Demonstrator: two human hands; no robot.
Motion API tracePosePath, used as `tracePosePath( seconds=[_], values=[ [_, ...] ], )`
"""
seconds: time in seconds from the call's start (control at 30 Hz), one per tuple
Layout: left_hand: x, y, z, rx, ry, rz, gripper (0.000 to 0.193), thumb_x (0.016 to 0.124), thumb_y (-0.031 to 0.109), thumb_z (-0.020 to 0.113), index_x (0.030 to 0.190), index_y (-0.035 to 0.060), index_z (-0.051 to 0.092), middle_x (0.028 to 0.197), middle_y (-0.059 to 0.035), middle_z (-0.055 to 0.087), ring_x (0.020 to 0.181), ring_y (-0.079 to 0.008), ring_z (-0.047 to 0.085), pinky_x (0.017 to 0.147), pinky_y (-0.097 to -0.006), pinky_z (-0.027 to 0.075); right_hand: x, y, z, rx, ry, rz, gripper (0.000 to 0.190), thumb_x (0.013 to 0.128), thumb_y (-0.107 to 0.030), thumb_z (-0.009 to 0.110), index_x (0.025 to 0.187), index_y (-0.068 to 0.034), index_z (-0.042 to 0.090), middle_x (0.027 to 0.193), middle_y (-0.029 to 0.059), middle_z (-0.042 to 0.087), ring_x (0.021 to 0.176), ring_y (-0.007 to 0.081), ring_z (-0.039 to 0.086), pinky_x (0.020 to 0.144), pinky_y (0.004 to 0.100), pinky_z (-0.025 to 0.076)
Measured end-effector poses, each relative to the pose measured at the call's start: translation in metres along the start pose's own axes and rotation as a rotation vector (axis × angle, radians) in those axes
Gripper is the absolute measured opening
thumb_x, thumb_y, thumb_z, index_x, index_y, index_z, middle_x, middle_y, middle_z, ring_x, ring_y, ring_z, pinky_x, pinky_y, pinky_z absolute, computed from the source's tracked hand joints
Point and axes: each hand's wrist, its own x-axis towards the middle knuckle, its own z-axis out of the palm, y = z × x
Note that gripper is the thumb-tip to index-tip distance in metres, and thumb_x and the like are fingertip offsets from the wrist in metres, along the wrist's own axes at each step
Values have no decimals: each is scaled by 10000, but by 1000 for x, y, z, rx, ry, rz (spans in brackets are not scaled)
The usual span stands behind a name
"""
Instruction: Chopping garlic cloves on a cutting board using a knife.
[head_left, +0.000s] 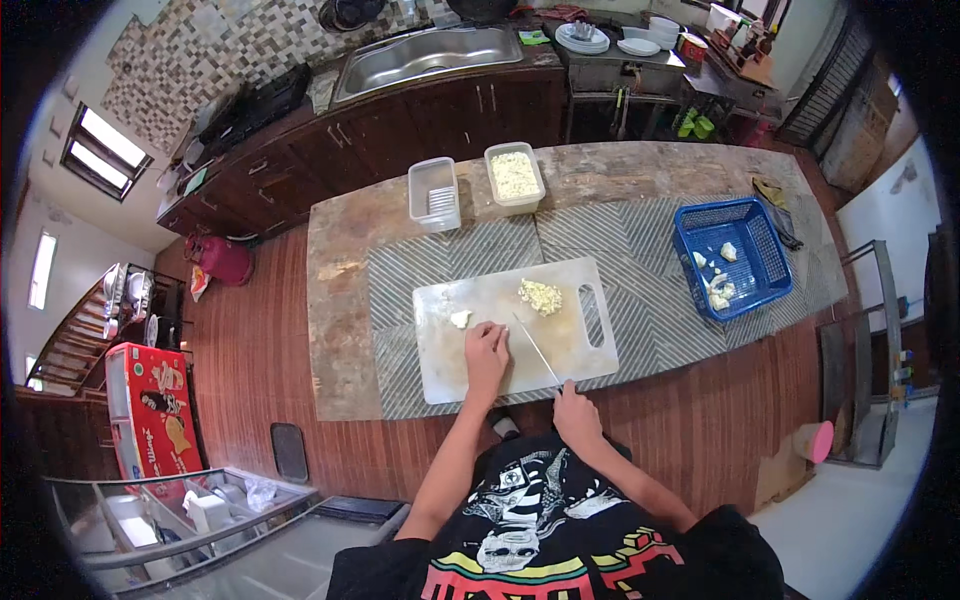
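Note:
A white plastic cutting board (442, 360) lies on the table before me. My right hand (579, 420) grips a knife (537, 349) by its handle at the board's near edge, the thin blade pointing up and left across it. My left hand (487, 352) rests over the board left of the blade, fingers bent; whether something is under the fingertips cannot be seen. Just beyond them lies a pale white chunk of food (460, 319). A heap of finely chopped pale food (541, 297) sits near the board's far side, beyond the knife tip.
A clear plastic container (421, 196) stands at the table's far side, beside another holding chopped pale food (514, 174). At the right, a blue plastic basket (757, 300) holds several pale chunks, with a dark cloth-like item (780, 214) behind it. A sink (435, 56) lies beyond the table.

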Motion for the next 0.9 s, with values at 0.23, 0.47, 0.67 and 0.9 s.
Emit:
tracePosePath(
  seconds=[0.23, 0.47, 0.67, 0.9],
  values=[
    [3, 0, 0, 12, 48, -7, 100, 825, 77, 736, 896, 11, 759, 883, -146, 698, 825, -315, 639, 763, -389, 510, -3, -12, 7, 17, -39, -34, 276, 1009, -266, 528, 1038, 5, 483, 741, 314, 651, 748, 520, 656, 671, 615, 531],
    [1, -1, 4, -17, 35, -73, 101, 812, 46, 719, 894, -3, 751, 919, -152, 688, 891, -330, 625, 831, -407, 502, -7, -16, 9, 26, -32, -50, 264, 1010, -250, 525, 1046, 8, 484, 736, 308, 653, 734, 508, 661, 661, 606, 535],
    [0, -1, 5, -11, 58, -75, 107, 810, 39, 716, 900, -8, 750, 918, -151, 686, 899, -328, 628, 835, -401, 505, 3, -25, 13, 2, -44, -42, 253, 1009, -239, 529, 1013, 9, 481, 727, 294, 655, 726, 494, 667, 642, 587, 544],
    [2, 1, 0, -12, 111, -15, 100, 807, 55, 729, 884, -6, 747, 897, -155, 705, 828, -322, 654, 758, -393, 516, 18, -27, 21, 15, 75, -152, 245, 1012, -239, 522, 999, 4, 490, 697, 283, 647, 707, 478, 674, 607, 557, 555]
  ],
)
